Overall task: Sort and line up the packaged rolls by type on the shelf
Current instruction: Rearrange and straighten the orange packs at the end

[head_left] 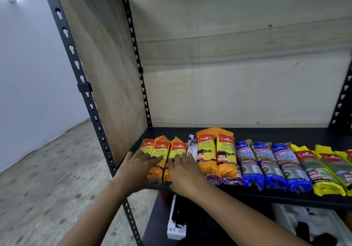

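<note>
Rested left hand and right hand, fingers straight and spread, on the small orange rolls at the left end of the shelf; likely needed an even push to square them.

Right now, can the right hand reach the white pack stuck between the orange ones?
Probably yes. The right hand lies flat right beside the white pack, and nothing covers its top. It sits tight between orange packs, so gripping it may be fiddly.
</note>
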The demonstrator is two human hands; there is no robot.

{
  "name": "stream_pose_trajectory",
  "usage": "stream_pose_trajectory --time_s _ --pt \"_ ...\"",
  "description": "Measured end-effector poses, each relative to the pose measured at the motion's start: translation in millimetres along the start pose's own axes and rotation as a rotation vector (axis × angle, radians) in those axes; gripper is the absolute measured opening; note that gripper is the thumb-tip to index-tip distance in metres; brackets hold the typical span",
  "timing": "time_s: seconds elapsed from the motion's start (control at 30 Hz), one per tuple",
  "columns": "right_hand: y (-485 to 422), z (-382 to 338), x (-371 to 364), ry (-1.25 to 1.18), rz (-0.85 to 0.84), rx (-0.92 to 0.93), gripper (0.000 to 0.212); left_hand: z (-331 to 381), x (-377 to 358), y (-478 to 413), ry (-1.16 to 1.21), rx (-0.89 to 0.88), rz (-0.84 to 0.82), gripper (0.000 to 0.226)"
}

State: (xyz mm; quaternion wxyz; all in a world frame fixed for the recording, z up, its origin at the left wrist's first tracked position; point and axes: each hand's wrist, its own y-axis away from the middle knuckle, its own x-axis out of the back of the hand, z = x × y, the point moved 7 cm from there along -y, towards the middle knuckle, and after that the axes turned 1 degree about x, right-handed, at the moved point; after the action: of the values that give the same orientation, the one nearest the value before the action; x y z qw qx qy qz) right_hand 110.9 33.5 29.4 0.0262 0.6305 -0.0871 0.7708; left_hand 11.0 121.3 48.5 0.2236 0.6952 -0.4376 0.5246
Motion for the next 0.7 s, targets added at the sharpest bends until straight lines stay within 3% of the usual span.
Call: stream_pose_trajectory --time_s 0.13,0.27,0.57,0.7 --pt "-6.6 20.6 17.2 -0.060 -0.132 0.101 0.071 -6.1 -17.0 3.3 0.148 -0.053 -0.022 0.081" --pt "-9.7 29.7 12.3 -0.099 -0.188 0.088 0.075 -6.5 -26.8 4.5 0.331 -0.040 0.111 0.061" --pt "-13.4 20.3 8.3 -0.075 -0.075 0.083 0.072 -1.6 -32.4 7.5 0.412 -0.038 0.201 0.054" --pt "-9.0 18.9 8.4 -0.068 -0.062 0.078 0.072 -5.7 -29.6 11.3 0.409 -0.066 0.159 0.066"
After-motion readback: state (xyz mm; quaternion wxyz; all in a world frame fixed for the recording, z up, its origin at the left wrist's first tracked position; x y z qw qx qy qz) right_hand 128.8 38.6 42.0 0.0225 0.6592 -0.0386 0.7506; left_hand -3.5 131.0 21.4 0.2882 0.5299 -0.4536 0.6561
